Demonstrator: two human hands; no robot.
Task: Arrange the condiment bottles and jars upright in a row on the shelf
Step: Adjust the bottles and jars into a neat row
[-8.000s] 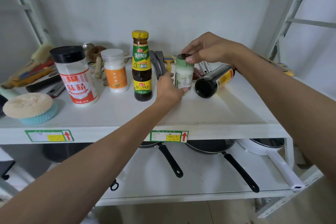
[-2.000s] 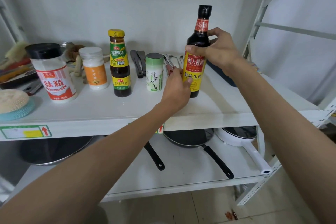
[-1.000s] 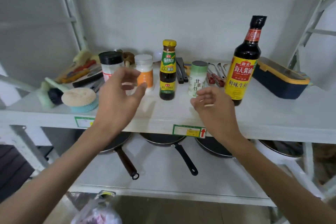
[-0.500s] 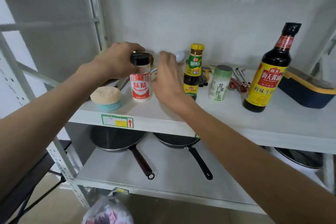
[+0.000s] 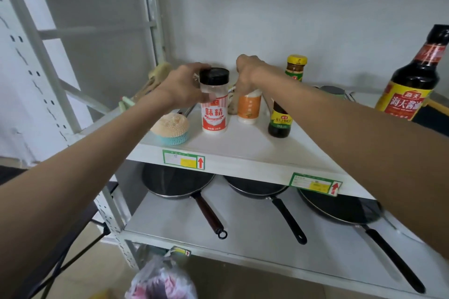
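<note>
Even, soft indoor light, faint shadows, dull glare on back wall, wide-angle bending at edges, slight motion blur

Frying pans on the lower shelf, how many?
3, side by side on the lower shelf, handles toward the camera: brown-handled pan left, middle pan, largest pan right. The upper shelf's edge hides their far rims.

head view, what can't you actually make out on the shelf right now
- Orange-label jar: its lid is hidden under the right hand.
- Green-capped jar: body is behind the right forearm.
- Soy sauce bottle: cut off by the right edge and the forearm.
- MSG shaker: small print too small to read; the left hand covers its left side.
</note>
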